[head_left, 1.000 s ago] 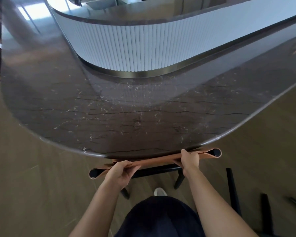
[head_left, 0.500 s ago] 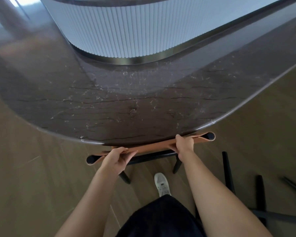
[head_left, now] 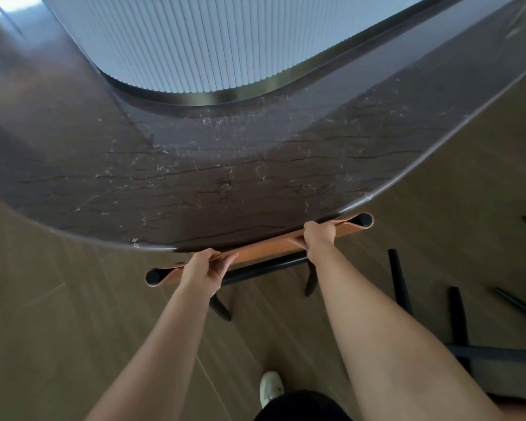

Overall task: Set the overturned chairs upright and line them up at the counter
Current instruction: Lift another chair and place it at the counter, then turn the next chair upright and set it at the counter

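Gripping tan leather-backed, black-framed upright chair [head_left: 264, 253] with left hand [head_left: 205, 270] and right hand [head_left: 319, 237], fingers curled over backrest, at 6 o'clock edge of dark brown veined marble worktop [head_left: 195, 183]. Could crush knuckles against rim if shoved further; could trip on black-legged overturned chair [head_left: 400, 281] at 4 o'clock.

Chair: we have pushed the chair [head_left: 268, 253] forward, and its back now lies higher in our view, against the rim of the desk [head_left: 195, 183].
Arms: we now reach further, with our left hand [head_left: 205, 268] and right hand [head_left: 319, 235] further from our body.
Shoe: our shoe [head_left: 271, 385], earlier just behind the chair, is now well back.
Fallen chair: more of the fallen chair [head_left: 400, 284] now shows.
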Demonstrator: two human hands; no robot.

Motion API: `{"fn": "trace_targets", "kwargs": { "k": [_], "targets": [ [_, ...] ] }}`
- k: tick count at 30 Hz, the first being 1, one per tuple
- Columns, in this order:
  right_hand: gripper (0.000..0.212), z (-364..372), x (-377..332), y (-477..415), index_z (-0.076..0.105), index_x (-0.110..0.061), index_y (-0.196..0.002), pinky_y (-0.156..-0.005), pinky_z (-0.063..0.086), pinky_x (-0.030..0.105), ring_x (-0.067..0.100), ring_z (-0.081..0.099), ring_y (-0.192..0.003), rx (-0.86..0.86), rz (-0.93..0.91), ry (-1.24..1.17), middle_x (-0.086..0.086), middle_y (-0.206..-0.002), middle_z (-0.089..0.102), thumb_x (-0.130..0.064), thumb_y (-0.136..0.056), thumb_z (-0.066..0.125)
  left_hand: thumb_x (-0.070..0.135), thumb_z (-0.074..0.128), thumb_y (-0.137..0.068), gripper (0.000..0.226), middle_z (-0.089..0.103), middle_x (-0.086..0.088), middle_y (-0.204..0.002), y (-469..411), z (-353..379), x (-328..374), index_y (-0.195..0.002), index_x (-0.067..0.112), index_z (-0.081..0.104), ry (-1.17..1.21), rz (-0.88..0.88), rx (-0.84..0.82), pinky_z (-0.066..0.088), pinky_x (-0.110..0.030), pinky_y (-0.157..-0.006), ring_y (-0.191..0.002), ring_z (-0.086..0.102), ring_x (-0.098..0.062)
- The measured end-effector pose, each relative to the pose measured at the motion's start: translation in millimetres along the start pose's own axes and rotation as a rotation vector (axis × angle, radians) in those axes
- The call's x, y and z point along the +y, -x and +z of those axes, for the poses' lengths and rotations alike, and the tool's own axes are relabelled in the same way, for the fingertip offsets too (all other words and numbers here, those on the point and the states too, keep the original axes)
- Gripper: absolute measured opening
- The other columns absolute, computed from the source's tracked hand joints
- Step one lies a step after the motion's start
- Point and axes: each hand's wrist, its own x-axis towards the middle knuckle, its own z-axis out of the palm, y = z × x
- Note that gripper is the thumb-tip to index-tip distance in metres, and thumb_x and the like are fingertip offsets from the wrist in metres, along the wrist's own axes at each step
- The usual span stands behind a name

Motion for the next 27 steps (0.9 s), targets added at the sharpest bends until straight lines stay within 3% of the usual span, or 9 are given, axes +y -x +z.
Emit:
{"fn": "trace_targets", "kwargs": {
  "k": [3, 8, 12, 17, 27],
  "targets": [
    [0.037, -5.2, -0.4, 8.0, 0.045, -0.008, -0.134, -0.066, 0.062, 0.037, 0.024, 0.066, -0.061, -0.071, 0.026, -0.058, 0.010, -0.116, 0.060, -0.002, -0.098, 0.048, -0.006, 0.051, -0.094, 0.017, 0.056, -0.031, -0.116, 7.9, -2.8, -4.0, -0.110, -0.004, 0.052, 0.023, 0.028, -0.024, 0.060, -0.050, -0.065, -0.104, 0.060, -0.048],
    [0.039, -48.6, 19.2, 36.0, 0.050, -0.006, -0.126, -0.065, 0.060, 0.038, 0.027, 0.071, -0.087, -0.293, 0.018, -0.138, 0.015, -0.107, 0.067, -0.027, -0.096, 0.063, 0.007, 0.055, -0.096, 0.022, 0.065, -0.025, -0.110, 37.9, -23.2, -25.7, -0.117, -0.001, 0.054, -0.060, 0.069, -0.189, 0.059, -0.041, -0.061, -0.103, 0.066, -0.038],
    [0.035, -104.4, 48.1, 71.0, 0.057, -0.011, -0.130, -0.068, 0.059, 0.033, 0.024, 0.070, -0.098, -0.363, -0.050, -0.153, 0.011, -0.114, 0.070, -0.027, -0.099, 0.056, 0.008, 0.050, -0.098, 0.028, 0.065, -0.013, -0.120, 73.0, -33.5, -51.8, -0.125, 0.002, 0.053, -0.289, 0.151, -0.399, 0.056, -0.037, -0.077, -0.107, 0.065, -0.027],
    [0.024, -187.5, 90.6, 127.5, 0.066, -0.018, -0.119, -0.087, 0.056, 0.036, 0.020, 0.071, -0.100, -0.339, -0.191, -0.112, 0.005, -0.112, 0.073, -0.026, -0.101, 0.052, 0.010, 0.046, -0.100, 0.031, 0.064, -0.011, -0.125, 131.6, -48.4, -105.9, -0.131, 0.009, 0.052, -0.384, 0.242, -0.540, 0.054, -0.040, -0.092, -0.110, 0.066, -0.026],
    [0.024, -348.1, 171.0, 235.6, 0.070, -0.016, -0.112, -0.087, 0.055, 0.034, 0.021, 0.072, -0.101, -0.262, -0.330, -0.260, 0.007, -0.106, 0.075, -0.025, -0.102, 0.050, 0.009, 0.052, -0.098, 0.024, 0.072, -0.005, -0.113, 240.0, -107.6, -234.4, -0.118, 0.013, 0.064, -0.574, 0.291, -0.633, 0.051, -0.038, -0.094, -0.106, 0.068, -0.022]
  ]
}}
